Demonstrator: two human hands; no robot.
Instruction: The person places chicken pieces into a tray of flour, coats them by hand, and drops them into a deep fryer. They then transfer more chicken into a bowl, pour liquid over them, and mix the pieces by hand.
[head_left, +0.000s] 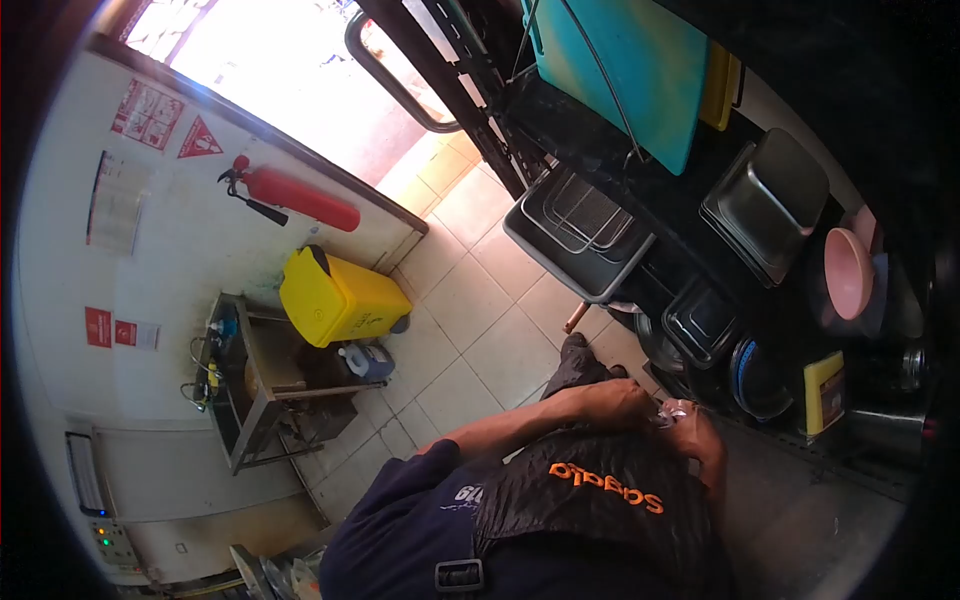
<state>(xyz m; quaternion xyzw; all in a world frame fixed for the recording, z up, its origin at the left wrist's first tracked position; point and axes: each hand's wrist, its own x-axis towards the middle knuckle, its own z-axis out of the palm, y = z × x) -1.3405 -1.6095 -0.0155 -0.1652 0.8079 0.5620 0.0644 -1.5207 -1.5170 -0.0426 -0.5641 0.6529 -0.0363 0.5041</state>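
Note:
Both of my hands are close together in front of my black apron (600,500), beside the dark shelving. My left hand (617,400) is closed with its knuckles up; what its fingers hold, if anything, is hidden. My right hand (693,436) curls around a small, shiny, clear-looking thing (677,408) between the two hands. It is too small and blurred to name. Dark bowls and a black container (700,325) are on the shelf just beyond my hands.
Shelving on the right holds a grey tub (575,268) with wire racks, metal pans (775,200), a pink bowl (848,273), a yellow sponge (824,393) and a teal board (620,70). Left are a yellow bin (340,297), a metal sink stand (262,405) and a fire extinguisher (300,197).

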